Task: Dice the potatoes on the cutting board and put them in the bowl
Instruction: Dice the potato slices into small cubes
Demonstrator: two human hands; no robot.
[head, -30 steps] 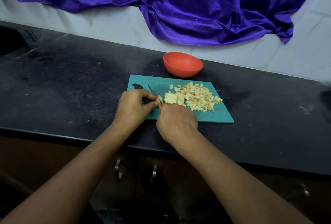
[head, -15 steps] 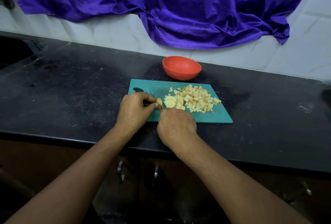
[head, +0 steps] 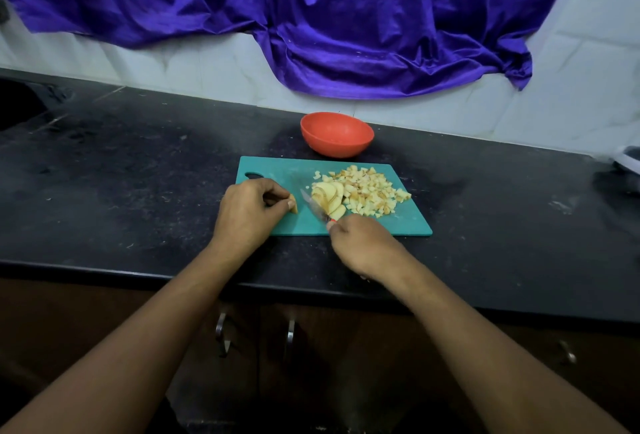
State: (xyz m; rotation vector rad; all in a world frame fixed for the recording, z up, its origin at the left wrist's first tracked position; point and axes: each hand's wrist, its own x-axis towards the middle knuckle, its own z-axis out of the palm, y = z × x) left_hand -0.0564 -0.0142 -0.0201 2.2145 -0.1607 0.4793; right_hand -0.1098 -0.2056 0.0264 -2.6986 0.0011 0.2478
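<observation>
From the head camera, your left hand (head: 249,215) lies at the 9 o'clock side of the teal cutting board (head: 277,173), forearm reaching in from 7 o'clock, thumb and curled fingers (head: 291,204) pinching a small potato end piece (head: 294,208). Your right hand (head: 363,246) sits at the board's 6 o'clock edge, fingers wrapped round the red handle of a knife (head: 313,206) whose blade points toward 11 o'clock, just beside a fan of potato slices (head: 327,196). A heap of diced potato (head: 370,192) fills the board's 2 o'clock area. The red bowl (head: 337,137) stands on the black worktop (head: 138,173) at 12 o'clock, just beyond the board; all the potato in view is on the board.
</observation>
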